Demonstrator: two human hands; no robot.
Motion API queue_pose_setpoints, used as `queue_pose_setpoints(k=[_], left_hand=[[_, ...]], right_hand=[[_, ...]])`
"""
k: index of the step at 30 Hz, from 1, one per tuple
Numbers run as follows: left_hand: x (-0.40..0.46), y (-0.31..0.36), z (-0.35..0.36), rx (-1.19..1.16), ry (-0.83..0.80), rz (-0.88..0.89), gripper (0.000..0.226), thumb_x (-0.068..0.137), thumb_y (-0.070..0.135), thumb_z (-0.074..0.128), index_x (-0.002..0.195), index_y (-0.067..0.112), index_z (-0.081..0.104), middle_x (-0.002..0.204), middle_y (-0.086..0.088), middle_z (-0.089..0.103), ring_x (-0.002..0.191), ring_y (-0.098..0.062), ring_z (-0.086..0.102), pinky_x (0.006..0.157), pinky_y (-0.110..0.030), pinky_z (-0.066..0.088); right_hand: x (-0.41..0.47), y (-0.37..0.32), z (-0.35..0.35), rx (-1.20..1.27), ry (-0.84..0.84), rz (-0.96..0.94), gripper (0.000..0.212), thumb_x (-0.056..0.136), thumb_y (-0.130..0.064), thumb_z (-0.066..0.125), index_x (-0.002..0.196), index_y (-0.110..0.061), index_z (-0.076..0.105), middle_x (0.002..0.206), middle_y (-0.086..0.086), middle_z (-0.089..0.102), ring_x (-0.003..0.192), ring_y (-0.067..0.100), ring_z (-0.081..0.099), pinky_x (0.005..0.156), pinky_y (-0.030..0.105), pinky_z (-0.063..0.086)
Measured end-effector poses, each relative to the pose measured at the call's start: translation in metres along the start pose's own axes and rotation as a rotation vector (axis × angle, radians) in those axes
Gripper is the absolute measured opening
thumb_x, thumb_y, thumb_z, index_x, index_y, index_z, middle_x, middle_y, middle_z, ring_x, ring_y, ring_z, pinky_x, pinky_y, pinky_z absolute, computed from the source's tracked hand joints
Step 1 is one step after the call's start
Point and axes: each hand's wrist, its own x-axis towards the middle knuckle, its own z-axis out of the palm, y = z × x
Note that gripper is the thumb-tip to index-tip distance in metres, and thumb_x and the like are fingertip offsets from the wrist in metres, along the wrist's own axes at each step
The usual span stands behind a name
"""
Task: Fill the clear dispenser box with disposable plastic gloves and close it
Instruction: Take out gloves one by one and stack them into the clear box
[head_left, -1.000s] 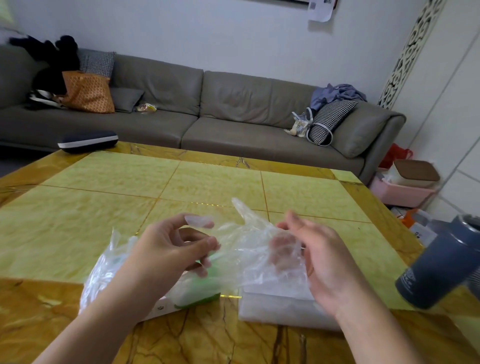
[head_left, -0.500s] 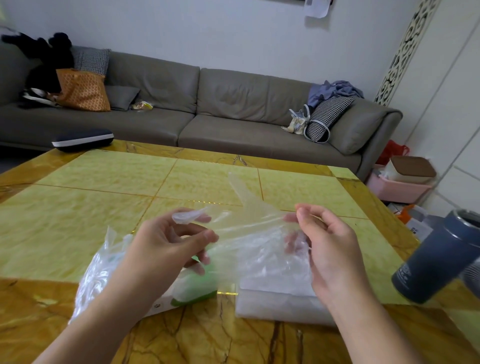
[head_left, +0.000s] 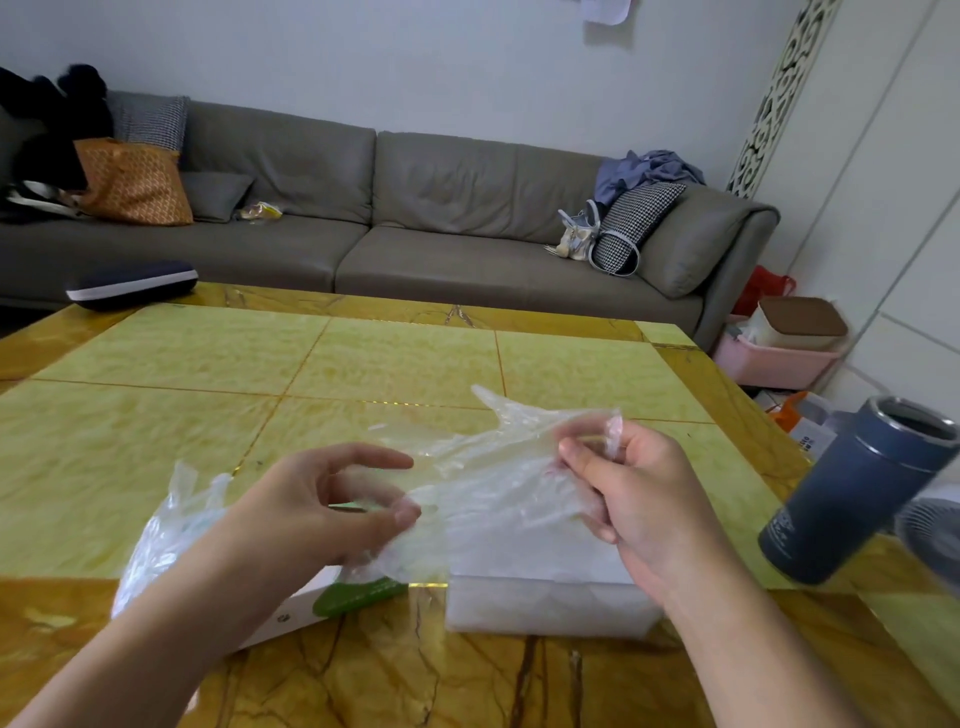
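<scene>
**Glove stretched wider over the box**

Since a moment ago your right hand has drawn farther right, pinching the clear plastic glove. Your left hand pinches its other end (fingers loosely curled). Below sits the clear dispenser box on the table, blue tumbler near right.
</scene>
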Motion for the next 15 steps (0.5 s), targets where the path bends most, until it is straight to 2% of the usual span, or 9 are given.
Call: queue_pose_setpoints(k=[1,3,5,7,9,11,13,15], left_hand=[[0.001,0.001,-0.003,0.013,-0.005,0.014,0.044,0.076,0.013,0.085,0.118,0.023,0.072,0.097,-0.009,0.078,0.067,-0.018,0.069,0.056,-0.025,0.051],[0.003,0.004,-0.01,0.055,0.034,0.078,0.05,0.077,0.024,0.082,0.124,0.028,0.066,0.109,0.002,0.078,0.09,-0.015,0.075,0.075,-0.03,0.058],[0.005,0.007,-0.015,0.145,0.178,0.196,0.058,0.075,0.037,0.08,0.129,0.035,0.06,0.121,0.015,0.071,0.108,-0.004,0.069,0.094,-0.032,0.055],[0.001,0.012,-0.014,0.229,0.213,0.297,0.065,0.074,0.05,0.082,0.133,0.046,0.055,0.13,0.024,0.063,0.117,0.003,0.062,0.099,-0.029,0.05],[-0.004,0.016,-0.003,0.2,0.062,0.292,0.07,0.074,0.056,0.085,0.136,0.048,0.054,0.133,0.023,0.064,0.121,0.001,0.062,0.097,-0.027,0.051],[-0.006,0.013,0.014,-0.006,-0.068,0.241,0.054,0.08,0.035,0.086,0.129,0.028,0.066,0.117,0.005,0.076,0.108,-0.01,0.072,0.084,-0.022,0.058],[-0.002,0.007,0.024,-0.131,-0.007,0.252,0.022,0.082,0.018,0.079,0.102,0.008,0.077,0.093,-0.013,0.079,0.087,-0.026,0.076,0.069,-0.025,0.06],[0.002,0.0,0.024,-0.262,0.099,0.234,0.015,0.083,0.015,0.076,0.089,0.001,0.077,0.084,-0.019,0.074,0.075,-0.033,0.073,0.061,-0.032,0.06]], right_hand=[[0.0,-0.002,-0.003,0.016,-0.022,0.003,0.014,0.101,0.003,0.062,0.101,-0.004,0.074,0.075,0.016,0.068,0.041,0.012,0.036,0.037,0.022,0.024],[-0.002,-0.008,-0.006,0.043,-0.085,0.013,0.02,0.101,0.003,0.061,0.101,-0.009,0.077,0.08,0.015,0.07,0.044,0.012,0.034,0.038,0.02,0.021],[-0.007,-0.013,-0.004,0.089,-0.189,0.03,0.024,0.1,0.003,0.06,0.103,-0.011,0.079,0.082,0.016,0.069,0.049,0.013,0.034,0.036,0.018,0.018],[-0.012,-0.015,0.002,0.113,-0.304,0.049,0.025,0.099,0.003,0.06,0.107,-0.011,0.079,0.085,0.019,0.068,0.046,0.011,0.035,0.037,0.022,0.013],[-0.016,-0.012,0.009,0.098,-0.384,0.058,0.024,0.098,0.002,0.062,0.11,-0.01,0.079,0.085,0.021,0.068,0.044,0.014,0.034,0.041,0.028,0.012],[-0.019,-0.007,0.018,0.083,-0.449,0.068,0.02,0.096,-0.003,0.069,0.111,-0.01,0.079,0.086,0.021,0.07,0.054,0.028,0.038,0.05,0.034,0.022],[-0.021,-0.006,0.023,0.054,-0.489,0.079,0.019,0.095,-0.007,0.072,0.113,-0.01,0.078,0.089,0.022,0.071,0.06,0.032,0.042,0.055,0.04,0.027],[-0.021,-0.007,0.023,0.01,-0.483,0.078,0.02,0.097,-0.003,0.066,0.111,-0.01,0.078,0.085,0.021,0.069,0.045,0.021,0.039,0.042,0.03,0.021]])
